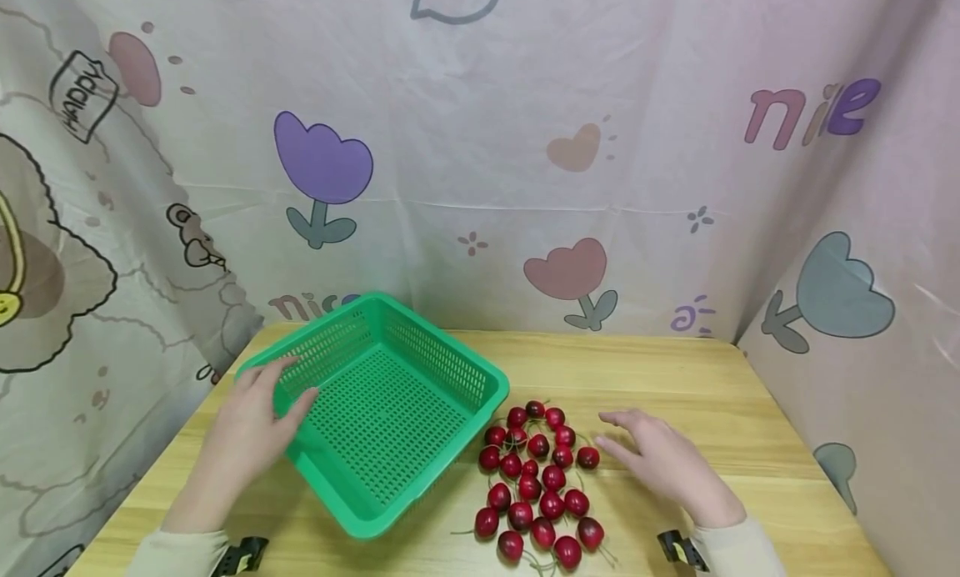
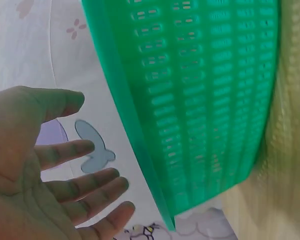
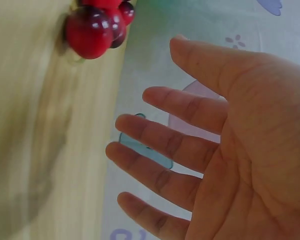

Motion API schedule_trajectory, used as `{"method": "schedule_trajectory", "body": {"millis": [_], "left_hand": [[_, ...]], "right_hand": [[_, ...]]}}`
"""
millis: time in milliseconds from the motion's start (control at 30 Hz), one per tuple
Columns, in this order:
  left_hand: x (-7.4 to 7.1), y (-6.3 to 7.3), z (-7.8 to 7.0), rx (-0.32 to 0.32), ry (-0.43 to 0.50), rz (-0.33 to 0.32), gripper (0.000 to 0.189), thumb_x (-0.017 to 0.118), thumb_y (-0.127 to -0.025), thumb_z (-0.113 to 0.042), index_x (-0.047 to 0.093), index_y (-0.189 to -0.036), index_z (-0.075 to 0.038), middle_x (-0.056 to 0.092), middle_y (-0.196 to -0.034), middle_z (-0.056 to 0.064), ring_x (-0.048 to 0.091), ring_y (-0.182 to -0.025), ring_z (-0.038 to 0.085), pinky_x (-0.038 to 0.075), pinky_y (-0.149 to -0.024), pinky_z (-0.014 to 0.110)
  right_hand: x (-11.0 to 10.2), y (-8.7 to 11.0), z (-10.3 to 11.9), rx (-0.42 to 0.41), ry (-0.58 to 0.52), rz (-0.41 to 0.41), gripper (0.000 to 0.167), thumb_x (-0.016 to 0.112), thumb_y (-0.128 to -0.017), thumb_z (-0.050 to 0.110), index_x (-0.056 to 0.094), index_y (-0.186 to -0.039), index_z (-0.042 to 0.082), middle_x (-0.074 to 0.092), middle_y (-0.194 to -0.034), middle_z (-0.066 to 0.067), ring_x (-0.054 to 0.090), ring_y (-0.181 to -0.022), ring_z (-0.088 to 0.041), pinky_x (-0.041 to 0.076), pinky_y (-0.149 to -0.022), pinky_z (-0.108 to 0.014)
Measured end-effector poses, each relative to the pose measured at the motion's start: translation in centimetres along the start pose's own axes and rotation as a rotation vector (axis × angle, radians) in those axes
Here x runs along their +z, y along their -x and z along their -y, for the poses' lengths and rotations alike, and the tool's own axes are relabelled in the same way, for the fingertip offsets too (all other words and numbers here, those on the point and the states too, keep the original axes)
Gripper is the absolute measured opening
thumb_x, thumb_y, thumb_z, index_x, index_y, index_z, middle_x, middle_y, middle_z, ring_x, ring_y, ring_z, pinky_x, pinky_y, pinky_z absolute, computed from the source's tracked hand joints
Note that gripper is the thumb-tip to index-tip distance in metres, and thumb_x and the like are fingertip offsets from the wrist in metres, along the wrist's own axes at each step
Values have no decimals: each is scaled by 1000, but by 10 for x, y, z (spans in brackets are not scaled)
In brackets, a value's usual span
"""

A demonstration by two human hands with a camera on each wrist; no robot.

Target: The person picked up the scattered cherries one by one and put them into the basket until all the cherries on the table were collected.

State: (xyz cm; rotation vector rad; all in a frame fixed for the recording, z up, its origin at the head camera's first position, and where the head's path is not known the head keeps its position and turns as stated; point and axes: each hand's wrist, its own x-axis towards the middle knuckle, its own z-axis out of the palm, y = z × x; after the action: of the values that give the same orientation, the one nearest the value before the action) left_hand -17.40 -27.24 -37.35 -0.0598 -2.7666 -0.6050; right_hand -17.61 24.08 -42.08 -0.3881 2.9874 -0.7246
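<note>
A green plastic basket (image 1: 450, 343) with slotted walls sits on the left half of the wooden table, turned cornerwise. My left hand (image 1: 255, 427) hovers over its left rim, fingers spread; the left wrist view shows the palm (image 2: 20, 185) apart from the basket wall (image 2: 190, 110), holding nothing. Right of the basket lies a loose group of dark red cherries (image 1: 552, 504), many with stems. To the right of them my right hand (image 1: 663, 460) is held with fingers extended toward the group. In the right wrist view its palm holds nothing, and a few cherries (image 3: 89, 32) show beyond the thumb.
The light wooden table (image 1: 712, 385) runs back to a hanging white cloth (image 1: 465, 127) printed with flowers, hearts and letters. Cloth also hangs along the left and right sides. Black straps (image 1: 243, 554) circle both wrists over pale sleeves.
</note>
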Motion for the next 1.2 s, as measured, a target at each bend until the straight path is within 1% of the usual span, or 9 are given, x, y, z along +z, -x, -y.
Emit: {"method": "schedule_trajectory", "body": {"millis": [133, 233, 333, 433, 600, 767, 900, 1033, 1200], "left_hand": [[-1, 3, 9, -5, 11, -78, 58, 70, -105, -28, 52, -149, 5, 51, -139, 43, 55, -118, 60, 49, -87, 75], [1, 6, 16, -13, 13, -127, 55, 74, -102, -24, 56, -145, 5, 55, -126, 39, 59, -97, 48, 51, -71, 57], [3, 10, 25, -43, 10, -157, 56, 75, -101, -24, 55, -144, 6, 55, -114, 33, 55, -87, 38, 43, -64, 44], [3, 14, 33, -106, 18, -139, 65, 74, -102, -30, 49, -147, 9, 55, -111, 32, 54, -94, 42, 44, -67, 48], [5, 16, 43, -217, 66, -62, 87, 72, -103, -45, 34, -155, 14, 59, -110, 35, 59, -100, 48, 48, -75, 59], [8, 14, 52, -311, 127, 85, 110, 64, -103, -59, 13, -162, 18, 62, -121, 39, 66, -104, 51, 54, -82, 61], [11, 11, 58, -364, 151, 197, 117, 57, -105, -66, 4, -161, 22, 67, -121, 34, 67, -107, 49, 54, -88, 61], [13, 9, 61, -392, 198, 271, 116, 51, -107, -66, 0, -161, 22, 73, -110, 22, 68, -97, 34, 54, -80, 48], [17, 9, 59, -416, 308, 319, 106, 49, -111, -57, -8, -164, 16, 73, -78, 5, 65, -74, 21, 50, -78, 39]], "right_hand": [[5, 0, -6, -2, -44, 4, 46, 68, -107, 39, 71, -137, 4, 70, -140, -18, 66, -131, -44, 51, -111, -65], [10, 2, -9, -9, -68, 8, 34, 69, -106, 26, 74, -132, 4, 72, -136, -18, 69, -126, -42, 53, -109, -62], [14, 3, -11, -19, -73, 6, 28, 70, -103, 13, 75, -130, 6, 74, -133, -15, 71, -123, -39, 55, -108, -60], [18, 2, -14, -39, -65, 8, 31, 70, -100, 2, 75, -130, 7, 76, -128, -12, 72, -119, -35, 57, -106, -58], [24, -2, -19, -87, -29, 15, 36, 69, -97, -6, 75, -129, 9, 77, -124, -8, 74, -114, -29, 59, -103, -53], [30, -4, -24, -161, -1, 12, 38, 70, -96, -6, 75, -130, 9, 76, -119, -4, 73, -110, -26, 62, -98, -48], [32, -5, -25, -196, 9, 6, 39, 72, -95, -4, 75, -130, 13, 74, -114, 0, 73, -105, -22, 63, -94, -44], [34, -6, -24, -225, 22, 7, 37, 74, -94, -3, 77, -127, 14, 73, -113, 1, 72, -104, -21, 64, -93, -43], [35, -7, -25, -240, 29, -1, 34, 74, -94, -3, 78, -123, 15, 73, -114, 1, 73, -105, -21, 64, -94, -43]]}}
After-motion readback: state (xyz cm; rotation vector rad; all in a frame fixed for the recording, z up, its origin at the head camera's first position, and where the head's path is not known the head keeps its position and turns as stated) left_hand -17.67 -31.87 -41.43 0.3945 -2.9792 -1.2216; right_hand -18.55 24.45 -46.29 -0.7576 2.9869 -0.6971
